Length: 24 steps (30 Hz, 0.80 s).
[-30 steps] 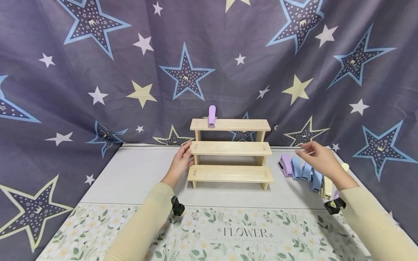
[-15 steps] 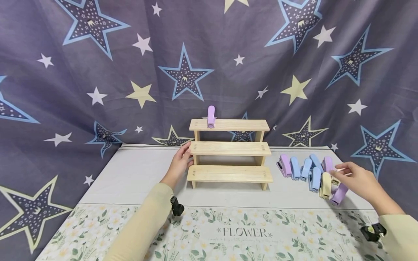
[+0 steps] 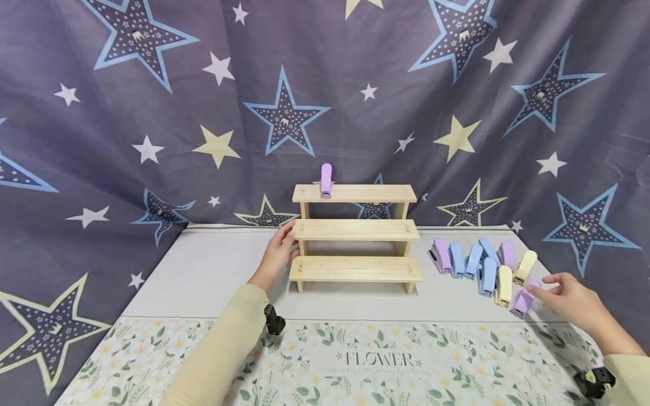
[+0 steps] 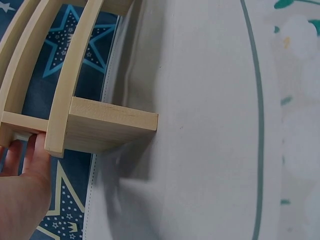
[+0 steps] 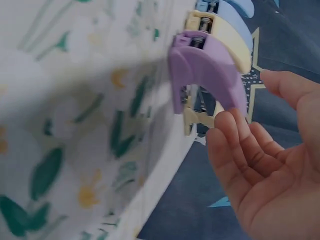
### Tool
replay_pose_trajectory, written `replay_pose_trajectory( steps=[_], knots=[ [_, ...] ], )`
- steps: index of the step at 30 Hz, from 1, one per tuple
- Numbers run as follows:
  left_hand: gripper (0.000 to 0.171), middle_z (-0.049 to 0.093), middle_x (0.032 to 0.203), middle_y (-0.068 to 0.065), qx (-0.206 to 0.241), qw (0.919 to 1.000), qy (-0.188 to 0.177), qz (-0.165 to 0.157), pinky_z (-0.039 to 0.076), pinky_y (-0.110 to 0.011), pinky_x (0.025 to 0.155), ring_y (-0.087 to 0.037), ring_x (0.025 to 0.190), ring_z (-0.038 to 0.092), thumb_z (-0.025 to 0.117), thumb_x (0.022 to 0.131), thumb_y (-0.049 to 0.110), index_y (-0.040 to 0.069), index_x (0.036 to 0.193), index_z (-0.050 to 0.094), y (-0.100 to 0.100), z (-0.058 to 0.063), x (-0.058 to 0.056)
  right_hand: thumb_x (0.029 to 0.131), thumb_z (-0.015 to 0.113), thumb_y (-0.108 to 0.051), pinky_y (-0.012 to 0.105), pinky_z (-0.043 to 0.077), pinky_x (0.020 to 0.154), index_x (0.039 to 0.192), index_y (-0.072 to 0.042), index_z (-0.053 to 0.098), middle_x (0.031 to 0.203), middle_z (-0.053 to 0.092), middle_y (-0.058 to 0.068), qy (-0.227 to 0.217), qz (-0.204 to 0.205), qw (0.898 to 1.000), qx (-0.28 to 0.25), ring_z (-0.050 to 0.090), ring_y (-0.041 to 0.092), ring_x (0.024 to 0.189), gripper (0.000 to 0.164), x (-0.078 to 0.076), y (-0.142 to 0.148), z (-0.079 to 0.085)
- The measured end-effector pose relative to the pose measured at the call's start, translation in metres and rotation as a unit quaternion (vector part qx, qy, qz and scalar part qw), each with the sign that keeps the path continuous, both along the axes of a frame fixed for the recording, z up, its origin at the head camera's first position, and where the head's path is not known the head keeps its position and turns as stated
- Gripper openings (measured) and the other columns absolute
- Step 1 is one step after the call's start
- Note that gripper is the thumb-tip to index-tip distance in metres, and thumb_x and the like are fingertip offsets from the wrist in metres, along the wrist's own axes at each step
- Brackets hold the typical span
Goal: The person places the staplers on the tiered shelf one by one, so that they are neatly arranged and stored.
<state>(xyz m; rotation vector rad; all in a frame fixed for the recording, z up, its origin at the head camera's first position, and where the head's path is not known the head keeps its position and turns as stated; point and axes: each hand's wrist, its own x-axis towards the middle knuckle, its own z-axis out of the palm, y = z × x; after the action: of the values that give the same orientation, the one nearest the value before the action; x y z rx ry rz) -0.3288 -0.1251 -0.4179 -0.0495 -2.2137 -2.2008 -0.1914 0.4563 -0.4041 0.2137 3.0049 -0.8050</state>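
Note:
A three-tier wooden display shelf (image 3: 355,229) stands on the white tabletop. My left hand (image 3: 276,251) holds it by the left end of the middle tier; in the left wrist view the fingers (image 4: 35,157) reach behind the side board. A purple stapler (image 3: 326,180) stands on the top tier. My right hand (image 3: 576,299) is beside the nearest purple stapler (image 3: 525,299), at the front right of a group of staplers. In the right wrist view its fingertips (image 5: 225,122) are right at this stapler's handle (image 5: 212,70), with the thumb held apart from it.
Left of my right hand stand several blue staplers (image 3: 473,260), yellow staplers (image 3: 504,286) and more purple staplers (image 3: 440,256). A star-patterned curtain (image 3: 203,101) hangs behind the table. A floral mat (image 3: 376,361) covers the front.
My right hand has moved from behind the staplers to the right and toward me, down to the nearest purple one. My left hand stays on the shelf.

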Motion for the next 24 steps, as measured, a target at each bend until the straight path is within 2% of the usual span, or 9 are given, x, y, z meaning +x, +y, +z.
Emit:
replay_pose_trajectory(
  steps=[5, 9, 11, 13, 18, 20, 24],
  knots=[
    [0.045, 0.040, 0.148, -0.016, -0.003, 1.0000, 0.003, 0.001, 0.044, -0.046, 0.111, -0.033, 0.132, 0.045, 0.036, 0.111, 0.019, 0.016, 0.156, 0.036, 0.000, 0.001, 0.001, 0.098, 0.055, -0.055, 0.038, 0.055, 0.062, 0.130, 0.025, 0.029, 0.086, 0.068, 0.012, -0.040, -0.005, 0.999, -0.023, 0.067, 0.023, 0.073, 0.090, -0.002, -0.001, -0.012],
    [0.045, 0.041, 0.148, -0.015, -0.002, 1.0000, 0.004, 0.001, 0.044, -0.046, 0.110, -0.033, 0.132, 0.045, 0.037, 0.111, 0.018, 0.016, 0.155, 0.037, 0.000, 0.000, 0.001, 0.100, 0.053, -0.052, 0.033, 0.058, 0.061, 0.132, 0.027, 0.023, 0.082, 0.068, 0.006, -0.073, -0.009, 0.994, -0.082, 0.066, 0.018, 0.071, 0.090, -0.002, -0.004, -0.022],
    [0.045, 0.040, 0.149, -0.015, -0.005, 1.0000, 0.004, 0.001, 0.044, -0.046, 0.110, -0.033, 0.132, 0.045, 0.037, 0.111, 0.019, 0.016, 0.156, 0.037, -0.001, -0.001, 0.000, 0.101, 0.053, -0.051, 0.030, 0.059, 0.061, 0.131, 0.026, 0.024, 0.082, 0.067, 0.004, -0.083, -0.014, 0.990, -0.110, 0.065, 0.015, 0.072, 0.088, -0.001, -0.006, -0.024],
    [0.045, 0.040, 0.149, -0.015, -0.006, 1.0000, 0.004, 0.001, 0.044, -0.046, 0.110, -0.033, 0.132, 0.044, 0.037, 0.111, 0.020, 0.016, 0.156, 0.037, -0.001, -0.001, -0.001, 0.102, 0.053, -0.049, 0.029, 0.059, 0.061, 0.123, 0.022, 0.034, 0.080, 0.066, 0.004, -0.086, -0.008, 0.988, -0.130, 0.063, 0.015, 0.071, 0.077, -0.002, -0.007, -0.025],
    [0.045, 0.040, 0.149, -0.014, -0.007, 1.0000, 0.002, 0.003, 0.043, -0.046, 0.111, -0.033, 0.133, 0.044, 0.037, 0.111, 0.021, 0.017, 0.156, 0.036, -0.002, -0.001, 0.000, 0.101, 0.052, -0.051, 0.028, 0.056, 0.061, 0.115, 0.014, 0.040, 0.082, 0.064, 0.003, -0.092, -0.003, 0.988, -0.127, 0.061, 0.015, 0.073, 0.067, -0.001, -0.009, -0.024],
    [0.045, 0.040, 0.149, -0.014, -0.008, 1.0000, 0.002, 0.004, 0.043, -0.046, 0.111, -0.033, 0.132, 0.045, 0.037, 0.111, 0.022, 0.017, 0.156, 0.037, -0.001, -0.001, 0.000, 0.101, 0.053, -0.052, 0.029, 0.055, 0.061, 0.118, 0.015, 0.037, 0.084, 0.063, 0.003, -0.098, -0.007, 0.988, -0.123, 0.060, 0.015, 0.075, 0.070, -0.001, -0.009, -0.024],
    [0.045, 0.040, 0.150, -0.014, -0.010, 0.9999, 0.002, 0.002, 0.043, -0.047, 0.111, -0.033, 0.133, 0.045, 0.037, 0.111, 0.021, 0.017, 0.156, 0.037, 0.000, -0.001, 0.000, 0.101, 0.055, -0.049, 0.030, 0.056, 0.063, 0.115, 0.015, 0.043, 0.088, 0.063, 0.006, -0.097, -0.005, 0.986, -0.133, 0.061, 0.016, 0.077, 0.066, 0.001, -0.008, -0.024]
  ],
)
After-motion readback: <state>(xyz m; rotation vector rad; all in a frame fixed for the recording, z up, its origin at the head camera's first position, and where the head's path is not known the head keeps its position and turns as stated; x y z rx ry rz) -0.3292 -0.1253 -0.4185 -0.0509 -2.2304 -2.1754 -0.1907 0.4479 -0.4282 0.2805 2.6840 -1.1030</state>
